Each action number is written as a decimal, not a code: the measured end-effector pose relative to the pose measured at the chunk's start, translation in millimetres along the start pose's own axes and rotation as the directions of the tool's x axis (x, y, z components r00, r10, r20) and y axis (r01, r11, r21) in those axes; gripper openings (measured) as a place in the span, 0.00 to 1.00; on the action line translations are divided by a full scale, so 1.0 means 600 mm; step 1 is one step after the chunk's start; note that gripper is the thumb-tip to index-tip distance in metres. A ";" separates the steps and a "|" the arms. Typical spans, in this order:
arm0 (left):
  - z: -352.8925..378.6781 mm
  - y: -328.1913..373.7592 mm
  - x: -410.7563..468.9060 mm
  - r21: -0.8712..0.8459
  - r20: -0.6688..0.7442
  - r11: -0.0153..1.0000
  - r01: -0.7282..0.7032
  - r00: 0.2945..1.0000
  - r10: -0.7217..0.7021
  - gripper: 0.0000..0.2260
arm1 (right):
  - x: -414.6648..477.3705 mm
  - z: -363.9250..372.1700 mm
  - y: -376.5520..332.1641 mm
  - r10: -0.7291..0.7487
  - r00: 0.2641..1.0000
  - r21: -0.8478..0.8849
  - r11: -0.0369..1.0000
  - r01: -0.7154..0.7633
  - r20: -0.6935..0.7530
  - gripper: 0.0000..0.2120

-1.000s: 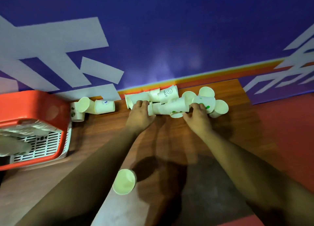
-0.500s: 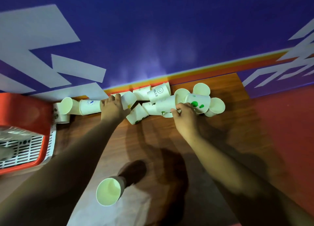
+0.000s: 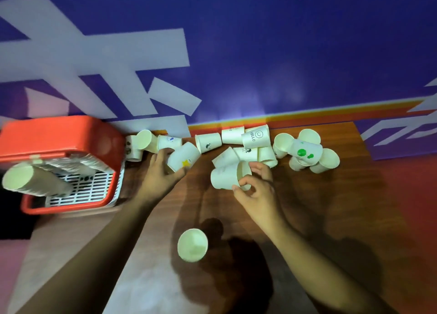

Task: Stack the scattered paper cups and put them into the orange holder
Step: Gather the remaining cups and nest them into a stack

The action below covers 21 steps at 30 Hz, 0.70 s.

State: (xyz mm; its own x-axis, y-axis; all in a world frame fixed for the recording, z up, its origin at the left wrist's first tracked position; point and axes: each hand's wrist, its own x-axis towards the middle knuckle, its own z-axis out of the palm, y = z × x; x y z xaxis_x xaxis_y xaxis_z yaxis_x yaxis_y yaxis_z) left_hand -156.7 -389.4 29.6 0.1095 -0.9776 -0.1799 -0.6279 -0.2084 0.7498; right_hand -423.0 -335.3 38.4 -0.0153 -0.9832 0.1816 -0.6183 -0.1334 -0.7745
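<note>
Paper cups lie scattered on their sides along the far edge of the wooden table, against the blue wall. I see the left hand gripping a cup with a yellow mark, just right of the orange holder. The right hand pinches the rim of a plain cup with curled fingers and thumb, near the middle of the pile. A long stack of cups lies inside the holder on its white grid. One lone cup sits nearer me, between the forearms, mouth facing up.
</note>
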 end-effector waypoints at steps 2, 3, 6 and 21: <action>-0.023 -0.030 -0.029 -0.100 0.002 0.993 0.057 0.998 -0.057 0.25 | -0.034 0.013 -0.031 0.005 0.997 0.010 1.000 -0.006 0.072 0.09; -0.032 -0.042 -0.044 -0.138 0.003 0.986 0.089 0.996 -0.090 0.23 | -0.050 0.018 -0.043 0.022 0.992 0.025 0.999 -0.026 0.121 0.09; -0.049 -0.068 -0.095 -0.229 0.012 0.960 0.160 0.987 -0.162 0.24 | -0.095 0.035 -0.071 0.021 0.969 0.096 0.994 -0.046 0.245 0.05; -0.063 -0.135 -0.208 -0.358 0.037 0.930 0.086 0.996 -0.078 0.19 | -0.213 0.142 -0.098 0.110 0.898 -0.314 0.949 0.032 0.426 0.45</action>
State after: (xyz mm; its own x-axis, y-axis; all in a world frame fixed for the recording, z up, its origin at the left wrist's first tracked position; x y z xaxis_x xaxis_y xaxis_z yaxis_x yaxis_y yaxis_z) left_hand -90.7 -251.6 15.5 0.1297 -0.9566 -0.2608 -0.2982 -0.2885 0.9099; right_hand -317.8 -212.4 8.9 0.2530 -0.9505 -0.1806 -0.8337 -0.1195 -0.5391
